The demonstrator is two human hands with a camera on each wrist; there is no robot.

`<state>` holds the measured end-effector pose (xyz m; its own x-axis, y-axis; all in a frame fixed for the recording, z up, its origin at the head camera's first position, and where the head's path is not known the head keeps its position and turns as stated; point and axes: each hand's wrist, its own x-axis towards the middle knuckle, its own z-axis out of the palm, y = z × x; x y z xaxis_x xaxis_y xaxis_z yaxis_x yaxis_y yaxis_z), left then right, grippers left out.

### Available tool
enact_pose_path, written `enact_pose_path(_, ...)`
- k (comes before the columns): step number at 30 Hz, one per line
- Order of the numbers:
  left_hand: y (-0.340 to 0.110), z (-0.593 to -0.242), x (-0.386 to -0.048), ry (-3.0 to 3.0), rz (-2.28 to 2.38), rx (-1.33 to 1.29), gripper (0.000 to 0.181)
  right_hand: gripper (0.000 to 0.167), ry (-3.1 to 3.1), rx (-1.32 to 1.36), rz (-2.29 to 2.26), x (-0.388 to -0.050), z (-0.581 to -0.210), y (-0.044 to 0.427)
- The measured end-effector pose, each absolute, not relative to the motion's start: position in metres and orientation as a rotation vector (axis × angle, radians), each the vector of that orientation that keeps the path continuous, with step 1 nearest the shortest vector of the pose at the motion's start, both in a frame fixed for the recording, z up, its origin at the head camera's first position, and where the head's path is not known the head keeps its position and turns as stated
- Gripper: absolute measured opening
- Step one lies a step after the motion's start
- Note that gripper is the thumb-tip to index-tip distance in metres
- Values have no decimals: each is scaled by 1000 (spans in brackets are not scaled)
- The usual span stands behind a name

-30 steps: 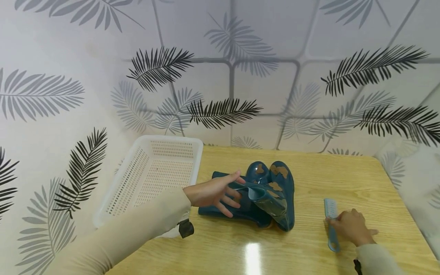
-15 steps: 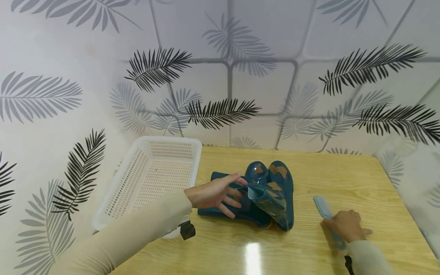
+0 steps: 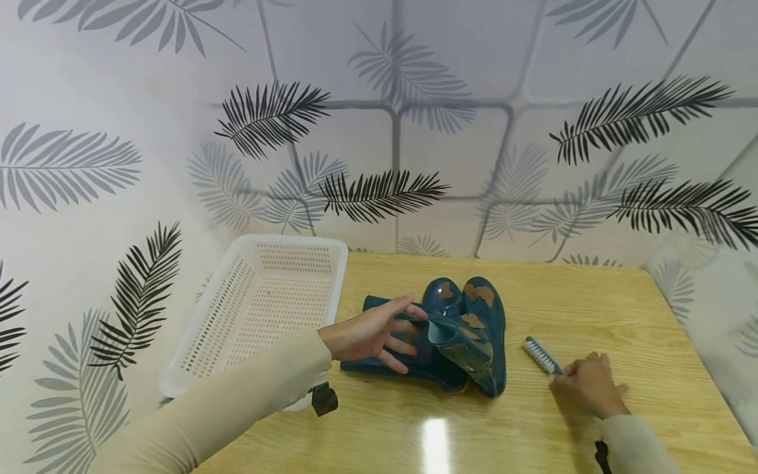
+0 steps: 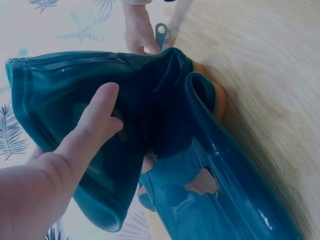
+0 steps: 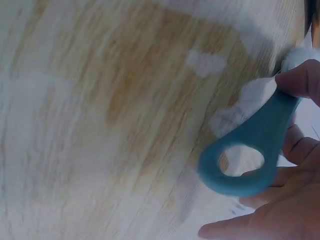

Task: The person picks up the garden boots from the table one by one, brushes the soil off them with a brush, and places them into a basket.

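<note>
Dark teal rubber boots with brown patches lie together on the wooden table, partly overlapping. My left hand is spread at the opening of one boot shaft. In the left wrist view, the thumb extends across the mouth of that shaft; contact there is hard to judge. My right hand pinches the handle of a blue scrub brush, whose white bristles show in the head view. In the right wrist view, the handle's end with its round hole sticks out from the fingers.
A white perforated plastic basket stands left of the boots, behind my left forearm. The wooden table meets a wall covering with leaf prints.
My right hand has moved slightly left and turned the brush, so its bristles show instead of its back and its head points further left. The left hand and boots stay almost still.
</note>
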<state>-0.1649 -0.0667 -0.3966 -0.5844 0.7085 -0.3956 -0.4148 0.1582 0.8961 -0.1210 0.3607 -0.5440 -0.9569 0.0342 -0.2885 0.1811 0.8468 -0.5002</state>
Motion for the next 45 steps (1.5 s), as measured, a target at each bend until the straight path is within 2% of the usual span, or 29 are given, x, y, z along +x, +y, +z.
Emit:
enact_pose_path(6,-64,-398,-165,1542,1618,316,71,24,2815,150,-871,-122,-543,361)
enact_pose_path(21,-57,-406,-164,1605,1730,267,70,25,2975,2,-1039,-119,-529,350)
enact_pose_path(31,-54,-412,-163,1773,1736,304,33,23,2952,-35,-1120,-119,-517,336)
enact_pose_path(38,-55,-411,-161,1754,1760,320,30,14,3022,-155,-1194,-120,-508,324)
enact_pose_path(45,-57,-412,-161,1760,1774,309,31,17,3050,-302,-1300,-123,-500,310)
